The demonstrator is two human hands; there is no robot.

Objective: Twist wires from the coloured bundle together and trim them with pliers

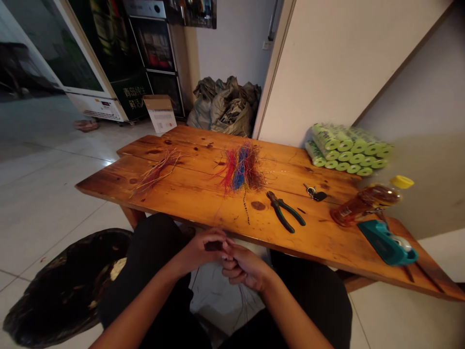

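My left hand (204, 248) and my right hand (244, 266) meet over my lap, just below the near edge of the wooden table (189, 198). Both have their fingers curled and pinched together around something small and dark. Thin wire strands (242, 303) trail down from the hands between my knees. On the table ahead lies a tangled bundle of coloured wires (242, 168) in red, blue and yellow. A smaller loose bunch of reddish wires (157, 171) lies further left. Green-handled pliers (285, 211) rest to the right of the coloured bundle.
Keys (315, 193), a bottle of amber liquid (368, 200) lying on its side, a teal tool (388, 242) and stacked green rolls (347, 149) occupy the table's right end. A black bag (61, 291) sits on the floor at my left. Grey sacks (227, 104) stand behind the table.
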